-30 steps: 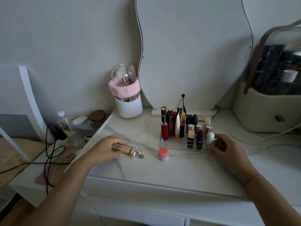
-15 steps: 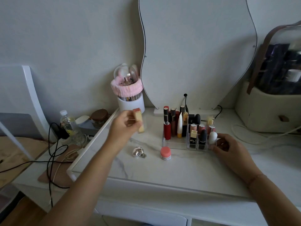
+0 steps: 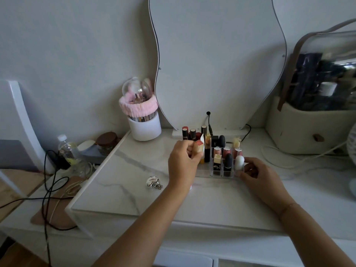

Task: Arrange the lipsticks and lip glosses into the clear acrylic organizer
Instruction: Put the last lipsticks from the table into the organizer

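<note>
The clear acrylic organizer [image 3: 204,173] stands on the marble top in front of the mirror, with several lipsticks and lip glosses [image 3: 217,164] upright in its slots. My left hand [image 3: 183,162] grips a gold lipstick with a pink end [image 3: 198,147], held upright over the organizer's left part. My right hand [image 3: 258,176] holds the organizer's right end, fingers curled at its wall beside a white egg-shaped item [image 3: 239,162]. The small pink-lidded jar [image 3: 190,187] is almost hidden behind my left wrist.
A glassy ring-like trinket [image 3: 154,182] lies left of my left arm. A white brush cup with a pink band [image 3: 143,120] stands at the back left. A beige bag [image 3: 312,130] fills the right. Black cables [image 3: 52,182], a bottle [image 3: 66,149] and jars sit off the left edge.
My left hand picked the gold lipstick up from the marble top and carried it right to the organizer. My right hand stayed at the organizer's right end.
</note>
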`<state>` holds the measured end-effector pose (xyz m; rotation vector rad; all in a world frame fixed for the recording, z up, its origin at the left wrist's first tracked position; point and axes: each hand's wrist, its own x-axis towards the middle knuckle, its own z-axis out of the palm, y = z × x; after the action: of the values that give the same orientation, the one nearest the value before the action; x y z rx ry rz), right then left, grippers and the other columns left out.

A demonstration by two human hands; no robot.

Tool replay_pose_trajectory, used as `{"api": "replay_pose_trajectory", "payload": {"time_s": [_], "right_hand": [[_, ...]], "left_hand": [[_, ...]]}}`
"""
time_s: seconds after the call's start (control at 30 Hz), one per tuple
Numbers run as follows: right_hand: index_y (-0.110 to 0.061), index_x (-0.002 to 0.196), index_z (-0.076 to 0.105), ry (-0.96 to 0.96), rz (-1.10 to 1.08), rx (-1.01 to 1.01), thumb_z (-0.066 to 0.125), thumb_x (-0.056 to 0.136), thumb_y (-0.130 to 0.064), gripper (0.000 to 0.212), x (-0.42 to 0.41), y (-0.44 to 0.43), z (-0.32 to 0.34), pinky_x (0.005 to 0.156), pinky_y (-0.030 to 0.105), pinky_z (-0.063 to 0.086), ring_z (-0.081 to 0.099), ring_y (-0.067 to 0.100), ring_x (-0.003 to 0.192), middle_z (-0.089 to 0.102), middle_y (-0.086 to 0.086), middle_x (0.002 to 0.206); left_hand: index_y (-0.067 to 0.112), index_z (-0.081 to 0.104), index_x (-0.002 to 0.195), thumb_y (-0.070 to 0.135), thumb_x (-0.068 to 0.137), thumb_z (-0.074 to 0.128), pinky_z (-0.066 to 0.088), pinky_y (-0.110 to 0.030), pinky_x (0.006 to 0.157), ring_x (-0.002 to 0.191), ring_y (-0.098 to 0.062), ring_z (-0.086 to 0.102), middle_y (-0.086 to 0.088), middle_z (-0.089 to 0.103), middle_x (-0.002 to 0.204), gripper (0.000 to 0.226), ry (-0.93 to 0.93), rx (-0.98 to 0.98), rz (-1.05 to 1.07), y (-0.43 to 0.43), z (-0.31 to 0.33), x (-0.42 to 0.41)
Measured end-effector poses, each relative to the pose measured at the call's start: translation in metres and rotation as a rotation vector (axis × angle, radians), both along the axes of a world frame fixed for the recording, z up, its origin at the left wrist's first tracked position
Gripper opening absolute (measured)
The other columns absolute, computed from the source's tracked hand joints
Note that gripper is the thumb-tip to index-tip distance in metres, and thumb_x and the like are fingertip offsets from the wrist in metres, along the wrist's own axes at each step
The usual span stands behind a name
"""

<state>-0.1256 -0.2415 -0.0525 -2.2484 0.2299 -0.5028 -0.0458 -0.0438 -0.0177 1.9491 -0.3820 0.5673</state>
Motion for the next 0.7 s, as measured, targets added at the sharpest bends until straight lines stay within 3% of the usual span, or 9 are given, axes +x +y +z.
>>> {"api": "replay_pose_trajectory", "payload": {"time_s": [0.23,0.7], "right_hand": [[-0.020,0.117,0.059,-0.007,-0.004,0.002,0.070,0.080,-0.026,0.039,0.000,0.001,0.001,0.058,0.018,0.039,0.058,0.013,0.074,0.064,0.000,0.085],[-0.020,0.118,0.059,-0.008,-0.009,-0.010,0.069,0.080,-0.025,0.039,0.000,0.001,0.003,0.059,0.018,0.039,0.058,0.013,0.074,0.064,0.000,0.085]], "left_hand": [[0.014,0.059,0.083,0.012,0.071,0.075,0.051,-0.036,0.065,0.069,-0.017,0.058,-0.004,0.062,0.082,0.020,-0.040,-0.013,0.082,-0.007,-0.005,-0.001],[0.014,0.060,0.093,0.010,0.073,0.073,0.041,-0.019,0.057,0.064,-0.011,0.053,0.000,0.057,0.083,0.023,-0.058,-0.002,0.138,-0.014,-0.011,-0.004]]}}
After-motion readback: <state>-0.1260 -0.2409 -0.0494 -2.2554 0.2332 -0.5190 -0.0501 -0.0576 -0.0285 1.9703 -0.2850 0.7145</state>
